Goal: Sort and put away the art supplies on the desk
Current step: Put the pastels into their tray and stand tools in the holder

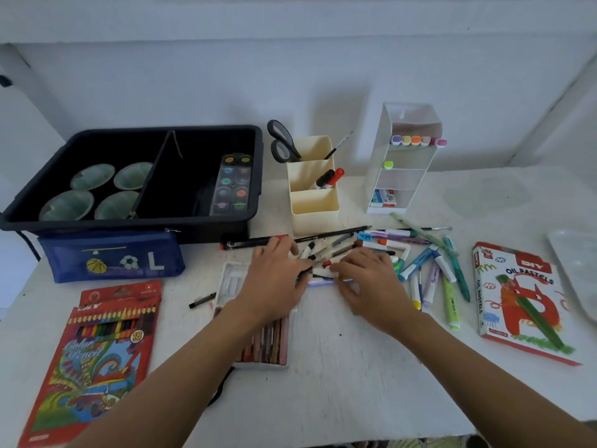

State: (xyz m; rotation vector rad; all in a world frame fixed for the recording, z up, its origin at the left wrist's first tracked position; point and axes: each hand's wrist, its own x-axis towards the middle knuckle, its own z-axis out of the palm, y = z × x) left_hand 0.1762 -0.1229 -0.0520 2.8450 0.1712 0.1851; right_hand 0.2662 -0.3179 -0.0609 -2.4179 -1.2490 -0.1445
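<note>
Our left hand (274, 273) lies spread, our right hand (368, 279) bent, on the pens (326, 248) heaped between them; whether the right pinches one we cannot tell. Light, stiff, apt to roll: we judge mid-barrel the best hold.

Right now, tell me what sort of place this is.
Probably a home art or study desk against a white wall: a cream pen holder with scissors, loose markers in a heap, and boxes of oil pastels and colour pencils.
</note>
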